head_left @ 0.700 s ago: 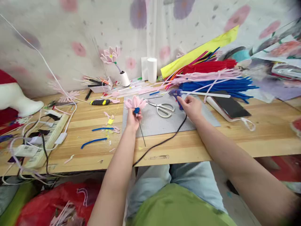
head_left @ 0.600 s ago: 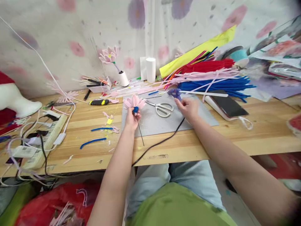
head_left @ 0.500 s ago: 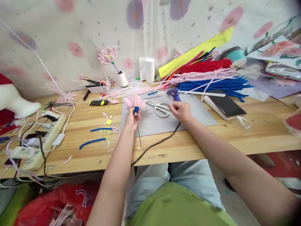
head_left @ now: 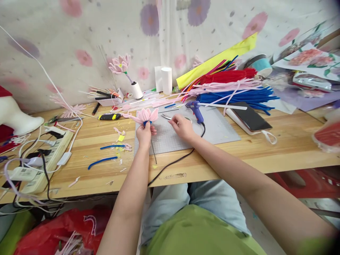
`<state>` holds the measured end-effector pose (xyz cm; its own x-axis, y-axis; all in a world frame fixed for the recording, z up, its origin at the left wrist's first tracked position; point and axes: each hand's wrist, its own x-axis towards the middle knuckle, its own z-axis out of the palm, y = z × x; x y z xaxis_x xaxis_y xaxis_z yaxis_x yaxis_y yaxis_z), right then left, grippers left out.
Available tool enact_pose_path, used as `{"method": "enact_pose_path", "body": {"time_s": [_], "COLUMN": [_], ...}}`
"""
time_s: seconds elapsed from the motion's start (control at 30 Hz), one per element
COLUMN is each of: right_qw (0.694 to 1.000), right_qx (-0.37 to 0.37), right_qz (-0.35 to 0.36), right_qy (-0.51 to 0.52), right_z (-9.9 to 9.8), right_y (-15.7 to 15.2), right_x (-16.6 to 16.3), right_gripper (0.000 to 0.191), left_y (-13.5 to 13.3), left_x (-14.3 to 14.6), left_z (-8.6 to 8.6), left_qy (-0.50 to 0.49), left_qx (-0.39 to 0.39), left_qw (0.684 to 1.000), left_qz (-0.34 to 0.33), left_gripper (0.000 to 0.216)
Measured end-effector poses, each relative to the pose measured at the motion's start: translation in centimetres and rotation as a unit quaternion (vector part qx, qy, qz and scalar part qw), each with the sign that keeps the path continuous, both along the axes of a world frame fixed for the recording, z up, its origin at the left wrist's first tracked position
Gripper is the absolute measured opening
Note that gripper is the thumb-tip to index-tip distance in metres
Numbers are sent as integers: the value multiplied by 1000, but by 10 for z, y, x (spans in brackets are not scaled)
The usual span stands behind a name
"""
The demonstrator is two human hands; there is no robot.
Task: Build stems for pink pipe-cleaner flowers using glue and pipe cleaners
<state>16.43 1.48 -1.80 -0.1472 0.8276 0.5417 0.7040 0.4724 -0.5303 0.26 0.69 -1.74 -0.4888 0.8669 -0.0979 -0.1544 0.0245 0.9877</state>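
My left hand (head_left: 145,134) is closed on the thin dark stem of a pink pipe-cleaner flower (head_left: 145,115) with a blue base, held upright over the left edge of the grey cutting mat (head_left: 220,128). My right hand (head_left: 183,129) lies on the mat just right of the flower, fingers curled over the handles of the white scissors (head_left: 165,116); only the blades and part of a handle ring show. A blue glue gun (head_left: 196,110) stands on the mat beyond that hand, and its black cord (head_left: 172,163) runs off the table's front edge.
Bundles of blue pipe cleaners (head_left: 239,96), red ones and pink ones lie at the back right, with a phone (head_left: 249,119) in front of them. A power strip (head_left: 45,159) with tangled cables sits at the left. Blue scraps (head_left: 102,161) and a utility knife (head_left: 108,116) lie left of the mat.
My right hand let go of the glue gun, which now stands on the mat, and moved left onto the scissors. My left hand kept the flower and shifted slightly left.
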Motion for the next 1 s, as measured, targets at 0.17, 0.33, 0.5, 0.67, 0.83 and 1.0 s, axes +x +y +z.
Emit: {"method": "enact_pose_path", "body": {"time_s": [0.17,0.33,0.5,0.67,0.83,1.0], "right_qw": [990,978,969,972,987,995], "right_qx": [109,157,181,182,149,25], "right_qz": [78,78,72,81,47,20], "right_qy": [-36,-113,-153,-125,40,99], "right_z": [9,12,12,13,8,-4], "right_y": [3,11,18,21,21,20], "right_x": [-32,-49,-53,-52,-35,-13], "right_gripper": [20,20,22,21,15,8], "left_y": [0,-2,-1,-2,-2,-3], "left_x": [3,5,2,2,3,3], "left_z": [-7,-11,-11,-11,-10,-5], "left_qy": [22,33,50,91,76,20], "left_qx": [-26,-28,-21,-26,-33,-30], "left_qw": [999,998,998,995,995,998], "left_qz": [-27,-40,-41,-41,-51,-48], "left_gripper": [20,23,25,27,25,24]}}
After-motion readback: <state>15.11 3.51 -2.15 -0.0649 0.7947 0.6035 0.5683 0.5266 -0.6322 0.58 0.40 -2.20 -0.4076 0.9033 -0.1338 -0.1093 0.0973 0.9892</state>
